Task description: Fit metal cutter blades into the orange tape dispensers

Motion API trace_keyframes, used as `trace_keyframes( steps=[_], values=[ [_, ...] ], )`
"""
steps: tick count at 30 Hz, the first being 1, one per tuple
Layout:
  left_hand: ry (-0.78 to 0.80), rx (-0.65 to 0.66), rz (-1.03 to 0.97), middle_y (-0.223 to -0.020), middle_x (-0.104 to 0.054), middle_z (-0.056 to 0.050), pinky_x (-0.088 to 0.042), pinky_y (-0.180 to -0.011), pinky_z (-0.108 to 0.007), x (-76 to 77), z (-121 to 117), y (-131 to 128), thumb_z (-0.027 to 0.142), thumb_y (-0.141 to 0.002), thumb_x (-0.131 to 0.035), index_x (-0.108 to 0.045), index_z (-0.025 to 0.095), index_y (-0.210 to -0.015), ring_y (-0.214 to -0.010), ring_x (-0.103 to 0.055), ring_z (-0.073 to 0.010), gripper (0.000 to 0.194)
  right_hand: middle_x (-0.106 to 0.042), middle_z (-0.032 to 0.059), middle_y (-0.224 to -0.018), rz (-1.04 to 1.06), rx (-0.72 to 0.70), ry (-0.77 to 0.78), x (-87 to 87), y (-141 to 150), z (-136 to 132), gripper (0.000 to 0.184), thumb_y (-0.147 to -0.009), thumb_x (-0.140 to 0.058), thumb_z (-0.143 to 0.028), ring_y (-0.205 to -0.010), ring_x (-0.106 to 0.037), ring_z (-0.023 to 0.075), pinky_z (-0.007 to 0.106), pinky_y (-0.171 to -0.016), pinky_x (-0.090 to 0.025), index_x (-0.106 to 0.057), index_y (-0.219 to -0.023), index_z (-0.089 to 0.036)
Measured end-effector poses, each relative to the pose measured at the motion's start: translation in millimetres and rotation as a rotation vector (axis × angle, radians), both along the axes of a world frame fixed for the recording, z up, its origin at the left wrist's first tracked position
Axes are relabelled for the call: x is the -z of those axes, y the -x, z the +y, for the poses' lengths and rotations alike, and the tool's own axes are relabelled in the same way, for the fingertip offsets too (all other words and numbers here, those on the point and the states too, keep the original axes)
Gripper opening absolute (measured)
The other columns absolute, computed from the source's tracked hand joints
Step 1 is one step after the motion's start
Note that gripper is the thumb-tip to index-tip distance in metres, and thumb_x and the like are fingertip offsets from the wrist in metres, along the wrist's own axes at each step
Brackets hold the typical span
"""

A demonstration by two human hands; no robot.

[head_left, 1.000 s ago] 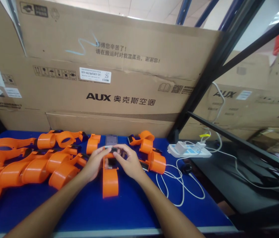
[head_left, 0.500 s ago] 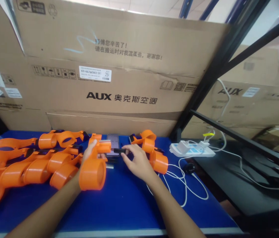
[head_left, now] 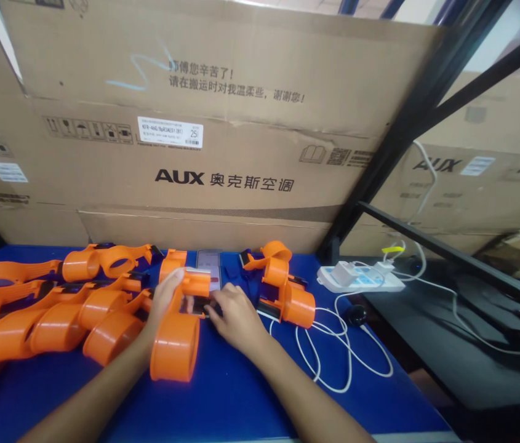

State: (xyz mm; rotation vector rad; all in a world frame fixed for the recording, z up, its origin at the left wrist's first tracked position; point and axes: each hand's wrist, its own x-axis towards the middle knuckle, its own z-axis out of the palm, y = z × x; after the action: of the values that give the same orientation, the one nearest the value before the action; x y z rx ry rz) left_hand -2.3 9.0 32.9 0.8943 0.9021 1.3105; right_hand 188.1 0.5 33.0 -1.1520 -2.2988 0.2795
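My left hand [head_left: 167, 295] is closed round an orange tape dispenser [head_left: 175, 347], whose round hub hangs toward me and whose short tube points right. Close by on the right, my right hand [head_left: 236, 317] has its fingers bent together at a small black part [head_left: 201, 306] just below the tube. Those fingertips are partly hidden, so whether the part is joined to the dispenser cannot be made out. Behind both hands a phone [head_left: 208, 264] lies on the blue table [head_left: 223, 394].
Many orange tape dispensers [head_left: 61, 326] lie in rows on the left. A few more dispensers [head_left: 299, 306] sit right of my right hand, beside white cables [head_left: 347, 363]. A power strip [head_left: 361, 278] is at the black rack post [head_left: 380, 160]. A large cardboard box [head_left: 241, 135] stands behind.
My right hand has moved left and slightly down, bringing the black part from the tube's end to beneath it. The view has shifted a little.
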Motion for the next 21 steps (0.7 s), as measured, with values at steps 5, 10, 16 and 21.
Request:
trace_keyframes(
  steps=[5, 10, 16, 21],
  values=[
    [-0.051, -0.046, 0.105, -0.043, -0.057, -0.002, -0.038, -0.039, -0.022, -0.6, -6, -5, 0.063, -0.087, -0.064, -0.06, 0.019, -0.062, -0.036, -0.049, -0.0117, 0.051, -0.072, 0.004, -0.084, 0.17, 0.03, 0.036, -4.4, -2, 0, 0.012, -0.095, -0.06, -0.017, -0.081, -0.065, 0.0213, 0.033, -0.076, -0.047, -0.07, -0.093, -0.023],
    [-0.09, -0.065, 0.173, -0.048, -0.059, 0.002, -0.039, -0.042, -0.022, -3.3, -12, -10, 0.061, -0.087, -0.066, -0.067, 0.019, -0.088, -0.039, -0.052, -0.0129, 0.042, -0.075, 0.0038, -0.092, 0.626, 0.085, 0.168, -17.6, -12, -1, 0.024, -0.101, -0.057, -0.038, -0.08, -0.067, 0.0204, 0.032, -0.072, -0.051, -0.069, -0.115, -0.023],
    [-0.157, 0.01, 0.234, -0.05, -0.06, 0.003, -0.039, -0.044, -0.022, -2.8, -19, -19, 0.056, -0.091, -0.063, -0.066, 0.019, -0.11, -0.041, -0.052, -0.0133, 0.043, -0.072, 0.0033, -0.085, 0.71, 0.067, 0.249, -18.6, -9, 1, 0.026, -0.093, -0.068, -0.044, -0.075, -0.061, 0.0188, 0.031, -0.069, -0.05, -0.075, -0.101, -0.021],
    [-0.108, -0.005, 0.177, -0.046, -0.057, 0.005, -0.034, -0.043, -0.022, -4.2, -21, -22, 0.047, -0.089, -0.07, -0.069, 0.019, -0.111, -0.039, -0.048, -0.0125, 0.036, -0.073, 0.0043, -0.087, 0.776, 0.045, 0.26, -15.3, -11, 7, 0.025, -0.091, -0.071, -0.044, -0.079, -0.065, 0.0205, 0.033, -0.074, -0.053, -0.076, -0.092, -0.02]
  ],
)
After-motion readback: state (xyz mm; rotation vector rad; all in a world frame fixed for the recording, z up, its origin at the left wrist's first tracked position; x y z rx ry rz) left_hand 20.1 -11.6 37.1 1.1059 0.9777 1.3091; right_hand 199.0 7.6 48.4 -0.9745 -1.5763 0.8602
